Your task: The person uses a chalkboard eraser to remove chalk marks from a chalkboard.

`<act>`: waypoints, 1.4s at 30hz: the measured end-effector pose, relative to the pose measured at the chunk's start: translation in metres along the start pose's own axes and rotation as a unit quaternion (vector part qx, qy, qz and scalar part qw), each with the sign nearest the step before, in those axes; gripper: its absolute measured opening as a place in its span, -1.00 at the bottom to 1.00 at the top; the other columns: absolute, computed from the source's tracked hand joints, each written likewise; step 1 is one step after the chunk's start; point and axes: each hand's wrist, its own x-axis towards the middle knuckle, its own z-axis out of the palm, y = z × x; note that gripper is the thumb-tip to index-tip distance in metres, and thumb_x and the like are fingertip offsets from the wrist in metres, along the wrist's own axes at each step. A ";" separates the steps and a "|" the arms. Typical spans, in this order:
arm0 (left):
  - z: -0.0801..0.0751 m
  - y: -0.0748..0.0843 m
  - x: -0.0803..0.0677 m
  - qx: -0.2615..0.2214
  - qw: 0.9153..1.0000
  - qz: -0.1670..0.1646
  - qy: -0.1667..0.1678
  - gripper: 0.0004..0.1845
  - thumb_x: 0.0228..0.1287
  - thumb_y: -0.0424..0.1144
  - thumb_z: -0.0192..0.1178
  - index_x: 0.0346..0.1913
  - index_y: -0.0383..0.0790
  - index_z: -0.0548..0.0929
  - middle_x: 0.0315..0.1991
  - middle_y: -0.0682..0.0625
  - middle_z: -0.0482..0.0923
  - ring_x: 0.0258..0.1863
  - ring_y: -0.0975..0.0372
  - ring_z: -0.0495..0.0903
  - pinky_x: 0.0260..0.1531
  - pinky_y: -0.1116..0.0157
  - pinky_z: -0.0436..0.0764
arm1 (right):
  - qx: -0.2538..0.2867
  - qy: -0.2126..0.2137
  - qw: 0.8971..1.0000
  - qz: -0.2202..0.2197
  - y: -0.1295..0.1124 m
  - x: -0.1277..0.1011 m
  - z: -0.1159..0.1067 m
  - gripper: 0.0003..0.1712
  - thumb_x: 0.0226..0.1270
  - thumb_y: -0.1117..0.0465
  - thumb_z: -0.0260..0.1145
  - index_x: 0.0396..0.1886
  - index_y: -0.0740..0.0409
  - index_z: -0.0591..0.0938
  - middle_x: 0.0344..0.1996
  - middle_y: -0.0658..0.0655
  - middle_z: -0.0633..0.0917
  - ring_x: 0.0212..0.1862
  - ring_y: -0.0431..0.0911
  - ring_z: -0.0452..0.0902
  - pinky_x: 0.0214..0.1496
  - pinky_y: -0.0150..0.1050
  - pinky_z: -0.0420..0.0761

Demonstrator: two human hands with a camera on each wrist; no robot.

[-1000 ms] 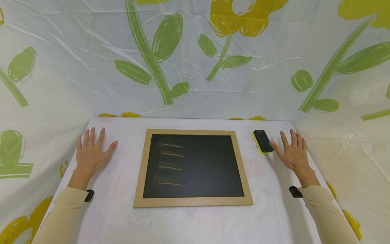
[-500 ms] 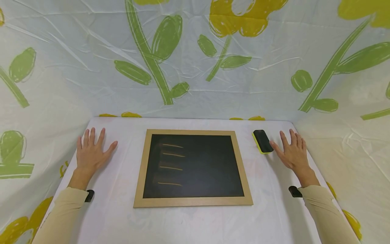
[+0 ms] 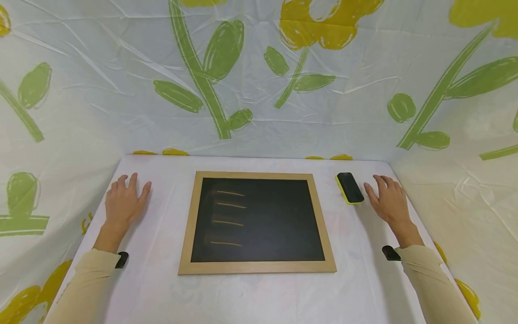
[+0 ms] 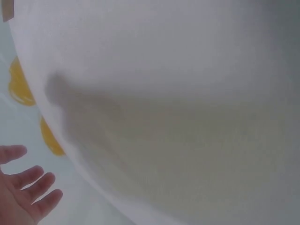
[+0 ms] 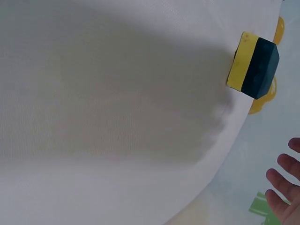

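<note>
A blackboard (image 3: 267, 220) in a light wooden frame lies on the white table, with several short orange chalk lines on its left half. To its right sits a blackboard eraser (image 3: 350, 188) with a dark top and a yellow base; in the right wrist view the eraser (image 5: 253, 64) shows side-on. My right hand (image 3: 389, 200) is just right of the eraser, fingers loosely bent and holding nothing. Over the table's left side my left hand (image 3: 122, 202) hovers with relaxed, slightly bent fingers. The left wrist view shows its fingers (image 4: 35, 183) at the lower left corner, nothing between them.
The white table (image 3: 259, 299) ends at a back edge against a hanging cloth (image 3: 133, 81) printed with green stems and yellow flowers. More of this cloth hangs on both sides. A corner of the wooden frame (image 4: 8, 9) shows in the left wrist view.
Both hands' fingers have bent from a straight, spread pose. The right thumb has drawn away from the eraser. The blackboard and eraser have stayed in place.
</note>
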 end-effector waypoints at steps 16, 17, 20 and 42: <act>0.000 0.017 -0.003 -0.049 0.996 -0.043 -0.057 -0.46 0.59 -0.06 0.04 0.21 -0.58 0.48 0.06 -0.61 0.45 -0.03 -0.43 0.49 -0.17 -0.34 0.51 | 0.007 0.013 1.000 -0.003 -0.007 0.010 0.009 -0.45 0.57 0.10 0.16 0.25 0.52 0.45 0.18 0.61 0.45 0.20 0.52 0.35 0.26 0.44 0.28; 0.000 0.019 -0.003 -0.054 0.995 -0.046 -0.063 -0.45 0.59 -0.06 0.03 0.22 -0.58 0.48 0.06 -0.61 0.45 -0.01 -0.43 0.49 -0.16 -0.34 0.51 | 0.007 0.012 1.000 -0.001 -0.008 0.011 0.009 -0.45 0.57 0.10 0.17 0.25 0.52 0.46 0.18 0.61 0.46 0.19 0.52 0.35 0.25 0.44 0.28; 0.001 0.022 -0.004 -0.064 0.992 -0.061 -0.088 -0.42 0.62 -0.03 -0.03 0.25 -0.58 0.46 0.09 -0.59 0.43 0.04 -0.41 0.47 -0.10 -0.33 0.50 | 0.015 0.005 1.000 0.008 -0.011 0.013 0.011 -0.46 0.58 0.11 0.16 0.25 0.52 0.45 0.17 0.62 0.46 0.18 0.53 0.35 0.25 0.43 0.28; 0.010 0.047 -0.006 -0.157 0.976 -0.087 -0.126 -0.38 0.65 0.04 -0.09 0.26 -0.56 0.48 0.04 -0.45 0.50 0.02 -0.28 0.54 0.07 -0.23 0.50 | 0.108 -0.025 0.992 0.063 -0.016 0.018 0.024 -0.43 0.64 0.05 0.09 0.22 0.54 0.49 0.05 0.56 0.53 0.00 0.40 0.49 0.03 0.32 0.48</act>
